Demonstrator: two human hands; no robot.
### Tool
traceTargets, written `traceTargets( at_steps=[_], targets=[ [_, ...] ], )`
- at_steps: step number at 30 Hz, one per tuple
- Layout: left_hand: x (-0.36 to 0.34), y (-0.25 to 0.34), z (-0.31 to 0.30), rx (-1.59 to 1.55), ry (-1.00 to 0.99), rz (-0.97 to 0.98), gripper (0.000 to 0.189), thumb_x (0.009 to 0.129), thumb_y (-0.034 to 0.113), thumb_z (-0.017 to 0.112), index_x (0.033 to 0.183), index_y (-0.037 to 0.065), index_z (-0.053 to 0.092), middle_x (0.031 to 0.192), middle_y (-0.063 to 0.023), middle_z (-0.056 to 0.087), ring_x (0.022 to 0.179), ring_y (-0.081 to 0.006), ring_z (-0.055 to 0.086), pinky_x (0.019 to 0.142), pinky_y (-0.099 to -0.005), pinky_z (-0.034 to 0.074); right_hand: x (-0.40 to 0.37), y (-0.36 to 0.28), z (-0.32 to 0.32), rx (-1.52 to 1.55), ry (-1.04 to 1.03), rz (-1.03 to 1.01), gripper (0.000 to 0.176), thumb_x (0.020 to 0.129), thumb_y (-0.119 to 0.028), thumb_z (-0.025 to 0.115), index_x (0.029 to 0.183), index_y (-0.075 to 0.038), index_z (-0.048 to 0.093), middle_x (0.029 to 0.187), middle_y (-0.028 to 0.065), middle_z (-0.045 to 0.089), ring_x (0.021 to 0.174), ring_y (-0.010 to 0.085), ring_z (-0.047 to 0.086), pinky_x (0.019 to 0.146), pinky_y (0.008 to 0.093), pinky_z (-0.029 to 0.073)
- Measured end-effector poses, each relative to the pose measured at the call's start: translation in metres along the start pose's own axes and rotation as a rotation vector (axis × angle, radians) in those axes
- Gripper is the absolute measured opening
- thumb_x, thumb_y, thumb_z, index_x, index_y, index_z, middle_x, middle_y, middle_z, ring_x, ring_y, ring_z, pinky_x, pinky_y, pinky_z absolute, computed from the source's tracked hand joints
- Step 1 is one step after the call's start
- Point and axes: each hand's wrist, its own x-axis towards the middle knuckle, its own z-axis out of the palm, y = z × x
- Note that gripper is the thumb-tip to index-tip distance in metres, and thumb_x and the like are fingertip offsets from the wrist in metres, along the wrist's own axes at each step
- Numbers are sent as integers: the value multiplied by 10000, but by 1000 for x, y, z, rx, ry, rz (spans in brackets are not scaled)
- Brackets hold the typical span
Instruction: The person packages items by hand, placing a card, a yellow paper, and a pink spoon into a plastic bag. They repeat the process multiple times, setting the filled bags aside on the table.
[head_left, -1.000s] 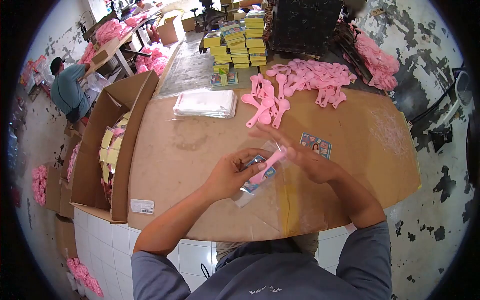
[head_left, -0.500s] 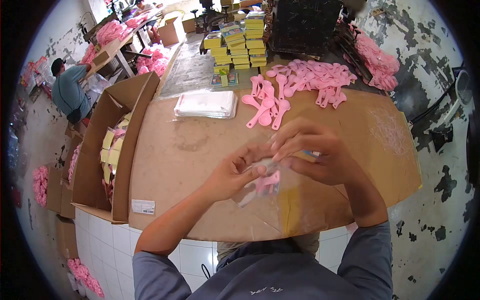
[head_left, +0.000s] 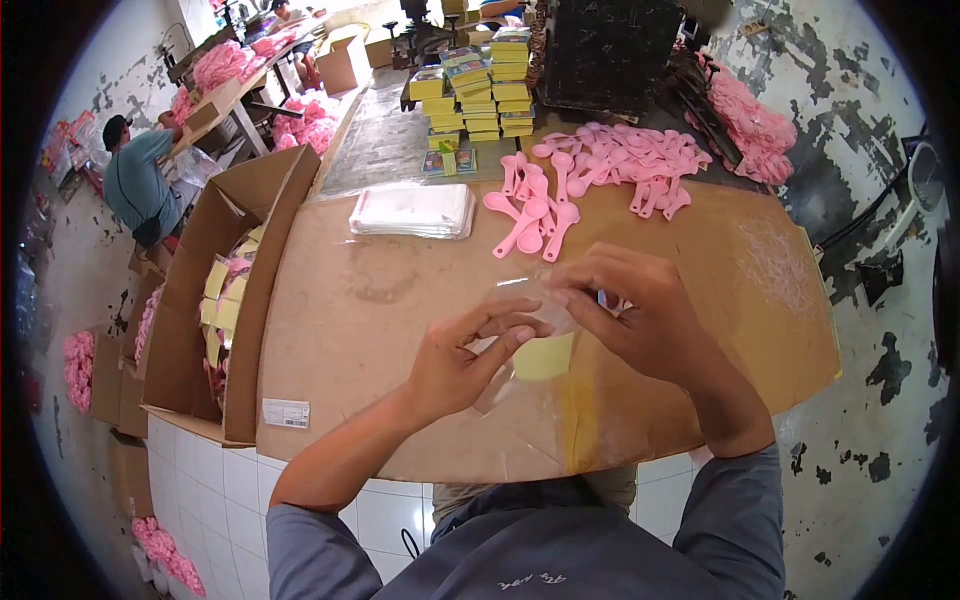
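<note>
Between my hands is a clear plastic bag (head_left: pixel 497 392) with a pale yellow card (head_left: pixel 543 358) showing inside its lower part. My left hand (head_left: pixel 462 358) is closed on the left side of the bag, thumb and fingers pinched together. My right hand (head_left: pixel 635 305) is closed at the bag's upper right, fingertips pinching the thin film. A small bluish patch shows beneath its fingers. Beyond my hands lie loose pink measuring spoons (head_left: pixel 530 222), with a bigger heap of pink spoons (head_left: pixel 625 155) behind them. A stack of clear plastic bags (head_left: pixel 412 210) rests to the left.
Cardboard (head_left: pixel 340 340) covers the table. On the left, an open carton (head_left: pixel 270 270) holds packed yellow cards and pink pieces. Stacked yellow-edged cards (head_left: pixel 480 95) stand at the back, near a dark box (head_left: pixel 610 55). A co-worker (head_left: pixel 142 180) sits at the far left.
The bag has turned over: a pink spoon and printed card showed before, and the plain yellow side shows now. My right hand has shifted slightly; both hands stay on the bag.
</note>
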Motion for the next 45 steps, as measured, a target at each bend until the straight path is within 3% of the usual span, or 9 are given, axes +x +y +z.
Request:
traceTargets(
  at_steps=[8, 20, 25, 29, 31, 34, 35, 38, 45],
  targets=[
    [-1, 4, 0, 64, 23, -47, 428, 966, 52, 684, 1369, -18, 559, 909, -111, 790, 804, -110, 747, 737, -279, 589, 1, 1, 23, -494, 92, -333, 259, 761, -99, 762, 1008, -68, 691, 1066, 66, 645, 1053, 237, 619, 905, 372, 452],
    [0, 16, -4, 294, -144, -155, 502, 956, 69, 694, 1426, -8, 538, 931, -120, 788, 826, -150, 757, 690, -281, 584, 7, 32, 27, -612, 113, -232, 118, 870, -145, 654, 922, -43, 627, 952, 82, 611, 935, 214, 593, 823, 350, 435],
    [3, -4, -8, -160, -74, -279, 393, 1011, 101, 651, 1383, 5, 571, 1003, -99, 790, 871, -81, 710, 830, -261, 558, -15, 52, -51, 658, -190, 523, 131, 976, -141, 622, 931, -25, 578, 764, 47, 558, 659, 103, 566, 551, 288, 436],
    [7, -8, -14, -295, -64, -371, 383, 1017, 100, 656, 1382, 9, 583, 1071, -105, 778, 984, -106, 707, 859, -251, 548, -78, 123, -139, 1016, -70, 278, 109, 996, -119, 594, 916, -52, 564, 735, 25, 546, 484, 64, 468, 376, 241, 336],
    [9, -9, -14, -298, -65, -409, 387, 1014, 103, 662, 1382, 11, 587, 1087, -113, 773, 1013, -129, 716, 857, -251, 557, -99, 142, -176, 1305, 114, 246, 57, 987, -92, 593, 981, -36, 602, 805, 53, 629, 613, 101, 613, 522, 249, 472],
    [9, -8, -14, -292, -49, -457, 365, 1026, 122, 646, 1369, 6, 597, 1124, -119, 762, 1042, -139, 712, 865, -260, 563, -132, 193, -201, -19, 375, 758, 173, 961, -30, 580, 1126, -2, 623, 972, 113, 703, 900, 209, 713, 783, 330, 551],
    [8, -13, -15, -299, -43, -453, 359, 1031, 128, 639, 1366, 6, 600, 1142, -121, 757, 1057, -142, 709, 870, -265, 566, -177, 240, -214, -684, 174, 786, 351, 914, 32, 573, 1261, -8, 611, 1163, 151, 696, 1196, 319, 637, 1024, 425, 474],
    [11, -19, -15, -349, -27, -439, 333, 1043, 145, 621, 1346, 6, 618, 1187, -122, 742, 1087, -149, 700, 884, -284, 573, -174, 212, -193, -1173, 261, 628, 454, 856, 67, 580, 1299, -34, 610, 1227, 183, 659, 1248, 360, 590, 1061, 449, 445],
    [10, -24, -10, -327, 6, -494, 268, 1052, 192, 622, 1217, -1, 710, 1048, -50, 760, 904, -63, 674, 718, -210, 524, -93, 126, -109, -507, 223, 363, 357, 858, -58, 659, 1215, -42, 675, 1212, 169, 668, 1174, 339, 618, 1028, 438, 463]
  ],
)
